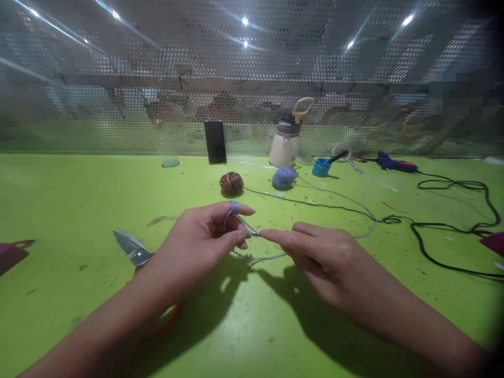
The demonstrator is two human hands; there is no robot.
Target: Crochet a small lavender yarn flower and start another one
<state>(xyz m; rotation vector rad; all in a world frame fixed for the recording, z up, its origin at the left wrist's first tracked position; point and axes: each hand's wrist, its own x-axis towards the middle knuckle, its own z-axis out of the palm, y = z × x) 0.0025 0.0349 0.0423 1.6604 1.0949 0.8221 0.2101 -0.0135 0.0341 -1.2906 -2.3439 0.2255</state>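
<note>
The left hand (205,233) pinches soft lavender-blue yarn (234,208), wound around one finger; the right hand (331,254), fingers curled close, holds what looks like a slim metal hook (255,234) against it. Beyond sits a round lavender-blue yarn ball (284,178).

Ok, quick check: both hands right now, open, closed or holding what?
Left hand: closed, holding periwinkle-blue yarn wrapped round its index finger.
Right hand: closed, seemingly on a thin silvery metal tool, mostly hidden.
</note>
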